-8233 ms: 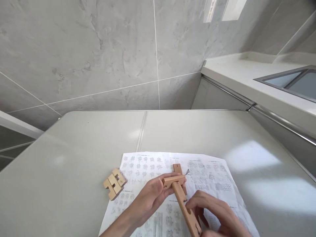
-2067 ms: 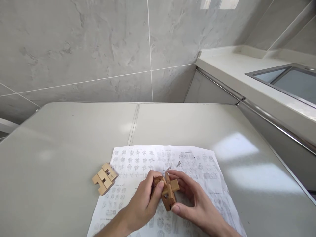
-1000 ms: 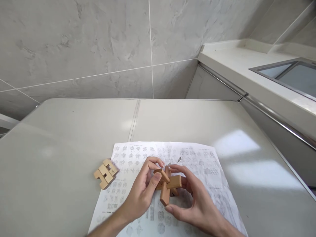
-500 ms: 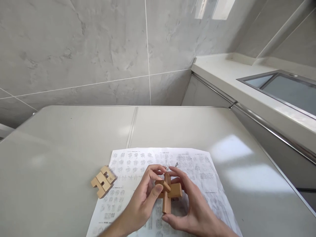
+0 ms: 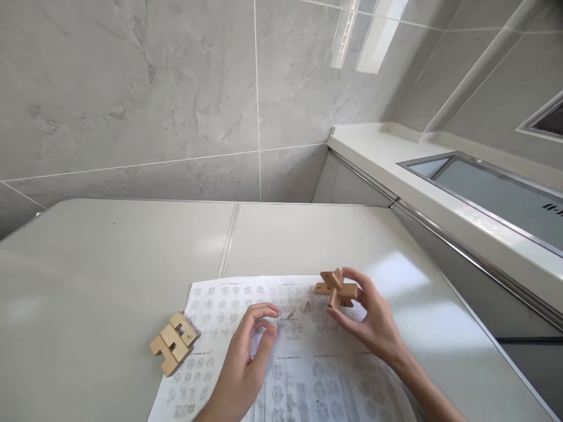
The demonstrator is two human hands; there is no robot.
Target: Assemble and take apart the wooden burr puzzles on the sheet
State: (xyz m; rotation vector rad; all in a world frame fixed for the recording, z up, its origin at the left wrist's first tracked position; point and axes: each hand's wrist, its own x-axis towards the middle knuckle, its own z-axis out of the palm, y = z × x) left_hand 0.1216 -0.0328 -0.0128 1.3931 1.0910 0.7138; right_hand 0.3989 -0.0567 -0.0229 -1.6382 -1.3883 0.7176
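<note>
A brown wooden burr puzzle (image 5: 336, 289), its pieces crossing one another, is gripped by my right hand (image 5: 373, 319) between thumb and fingers, over the upper right part of a printed sheet. My left hand (image 5: 248, 357) hovers above the middle of that instruction sheet (image 5: 281, 351), fingers curved and apart from the thumb, with nothing in them. Rows of small puzzle drawings cover the paper. A second, lighter wooden block puzzle (image 5: 175, 343) with square holes lies at the sheet's left edge, away from both hands.
The pale table (image 5: 101, 264) has a seam (image 5: 229, 240) running towards its back edge. Behind it rises a grey tiled wall (image 5: 176, 88). To the right stands a white counter (image 5: 365, 146) with a metal-framed glass panel (image 5: 484, 187).
My right hand has carried the brown puzzle up and to the right. My left hand has let go of it and stays near the middle. The camera view has tilted slightly upward.
</note>
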